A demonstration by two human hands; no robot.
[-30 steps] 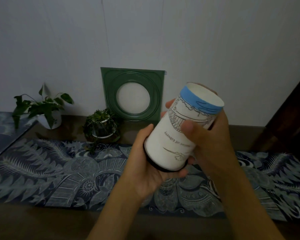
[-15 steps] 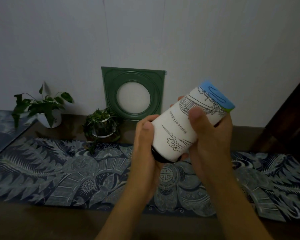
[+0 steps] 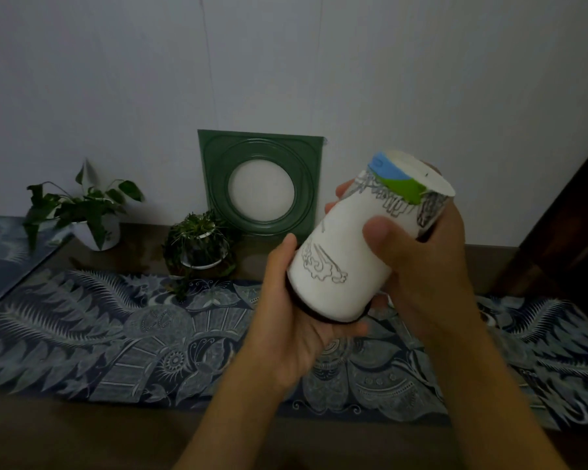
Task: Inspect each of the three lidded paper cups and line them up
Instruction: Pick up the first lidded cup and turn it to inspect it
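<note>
I hold one white paper cup (image 3: 350, 252) in the air with both hands, above the patterned blue cloth (image 3: 116, 340). It is tilted, its black lid end down toward my left palm and its base up to the right. Line drawings and a blue and green band mark its wall. My left hand (image 3: 292, 320) cups the lid end, thumb up along the cup's left side. My right hand (image 3: 425, 262) wraps the upper part, thumb pressed on the front. No other lidded cup is in view.
A green square frame (image 3: 260, 183) with a round white centre leans on the wall. Two potted plants stand at the back: one in a white pot (image 3: 92, 215) at left, one in a glass bowl (image 3: 201, 245) nearer the middle. A dark wooden edge (image 3: 571, 232) rises at right.
The cup has turned about its axis in my hands: the printed text has rotated out of sight and a green patch now shows beside the blue band. Both hands keep their hold.
</note>
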